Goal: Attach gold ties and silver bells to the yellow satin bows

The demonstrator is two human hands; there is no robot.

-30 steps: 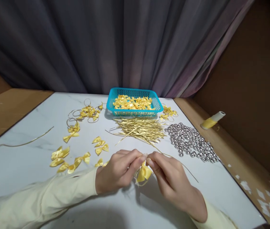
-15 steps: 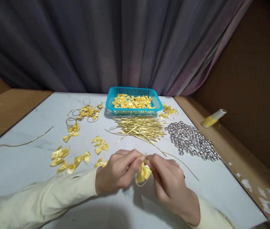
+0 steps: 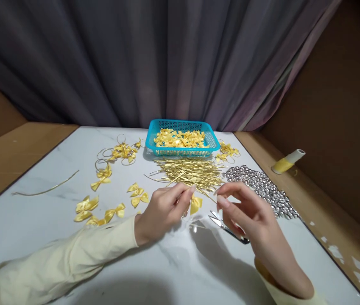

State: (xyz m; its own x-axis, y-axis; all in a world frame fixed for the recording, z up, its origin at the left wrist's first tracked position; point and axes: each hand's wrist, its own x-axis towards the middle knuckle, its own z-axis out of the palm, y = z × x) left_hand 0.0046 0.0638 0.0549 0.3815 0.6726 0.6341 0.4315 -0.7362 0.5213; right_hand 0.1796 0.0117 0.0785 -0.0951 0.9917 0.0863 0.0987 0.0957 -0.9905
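My left hand [image 3: 168,209] is closed in a pinch on a yellow satin bow [image 3: 195,204], which hangs from the fingertips with a thin cord loop below. To its right, my right hand [image 3: 246,216] is raised with its fingers loosely curled and apart, holding nothing I can see. Beneath that hand a pair of scissors [image 3: 227,229] with dark handles lies on the white table [image 3: 167,279]. Just beyond both hands is a heap of gold twist ties [image 3: 189,173].
A blue basket [image 3: 149,142] of yellow bows stands at the back. Silver beads [image 3: 262,186] are piled at right, near a white tube [image 3: 288,162]. Loose bows [image 3: 86,205] and looped bows [image 3: 121,152] lie at left, with a single gold cord [image 3: 46,190].
My right hand has let go of the bow, moved right and opened. The scissors beneath it have come into view. My left hand keeps the bow.
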